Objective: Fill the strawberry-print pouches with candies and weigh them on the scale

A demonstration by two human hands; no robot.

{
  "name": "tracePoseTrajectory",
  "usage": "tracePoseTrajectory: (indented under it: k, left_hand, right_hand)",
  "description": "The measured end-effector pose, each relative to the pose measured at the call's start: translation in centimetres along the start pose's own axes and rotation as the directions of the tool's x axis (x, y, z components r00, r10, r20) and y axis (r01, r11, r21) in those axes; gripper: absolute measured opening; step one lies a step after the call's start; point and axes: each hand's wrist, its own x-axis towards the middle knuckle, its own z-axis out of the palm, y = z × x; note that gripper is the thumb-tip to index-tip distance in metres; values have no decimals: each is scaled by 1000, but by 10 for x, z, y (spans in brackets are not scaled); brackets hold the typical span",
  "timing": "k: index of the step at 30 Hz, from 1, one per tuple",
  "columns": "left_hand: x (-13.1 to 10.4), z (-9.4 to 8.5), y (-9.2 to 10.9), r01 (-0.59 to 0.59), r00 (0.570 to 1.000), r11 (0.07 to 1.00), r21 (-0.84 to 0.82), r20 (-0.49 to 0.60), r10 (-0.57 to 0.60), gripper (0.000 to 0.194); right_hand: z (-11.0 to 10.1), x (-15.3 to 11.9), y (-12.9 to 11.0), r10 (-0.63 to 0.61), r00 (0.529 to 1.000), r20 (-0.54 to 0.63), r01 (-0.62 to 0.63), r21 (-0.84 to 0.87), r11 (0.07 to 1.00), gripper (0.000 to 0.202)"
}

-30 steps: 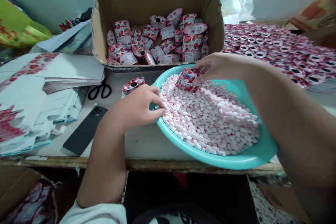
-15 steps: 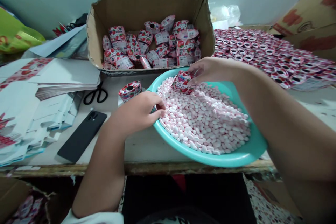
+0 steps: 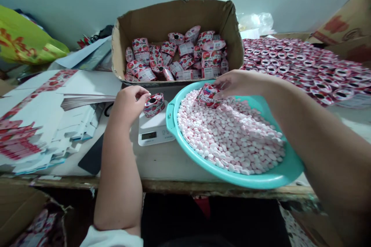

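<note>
My right hand (image 3: pixel 232 84) grips a small red printed candy packet (image 3: pixel 208 96), tilted over the heap of pale pink candies (image 3: pixel 226 135) in a turquoise basin (image 3: pixel 203 168). Its fingers wrap the packet's right side. On the left, my left hand (image 3: pixel 130 102) is closed in a pinch beside the top of another strawberry-print packet (image 3: pixel 154 106). Whatever sits between those fingertips is too small to make out. That second packet stands upright, its dark round opening facing up, on a white digital scale (image 3: pixel 156 137) whose display is too blurred to read.
Behind the basin stands a cardboard box (image 3: pixel 174 11) with several packets inside. Many more packets (image 3: pixel 307 65) cover the table's right side. Flat white cartons (image 3: pixel 81 123) lie at left, near a dark phone (image 3: pixel 92 156) partly behind my forearm. A yellow-green bag (image 3: pixel 29 38) is at the far left.
My left hand has left the candies at the basin's edge and moved left and up to the packet on the scale. My right hand keeps its packet over the candies. The view has shifted slightly.
</note>
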Motion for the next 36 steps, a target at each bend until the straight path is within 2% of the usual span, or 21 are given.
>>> tracePoseTrajectory:
  k: [2,9,13,23,26,29,33,36]
  left_hand:
    - [3,4,-4,16,1000,1000,-6,17,-15,17]
    - [7,20,-7,-79,997,996,-30,10,80,14]
    - [7,20,-9,-86,996,996,-3,-31,86,15]
    - [6,19,-11,-89,996,996,30,5,89,14]
    - [4,16,-10,-57,998,997,60,8,56,13]
    - [-1,5,-7,29,999,995,98,28,-32,14]
    - [-7,-11,1,155,977,982,110,133,-169,15]
    - [-7,-14,4,144,974,983,113,161,-161,15]
  right_hand:
    - [1,2,1,-4,1000,-3,4,-3,1000,59]
    - [-3,-4,-7,-21,1000,12,21,6,1000,54]
    - [-3,-5,-8,4,1000,6,-4,-13,1000,53]
    - [-1,-3,-1,9,999,35,-10,33,999,51]
    - [-2,-4,-4,15,999,41,-16,33,999,51]
    - [-2,-4,-5,6,998,57,-9,58,998,52]
    - [-1,-2,0,7,998,64,-12,82,997,52]
    - [0,-2,1,20,997,80,-28,103,994,55]
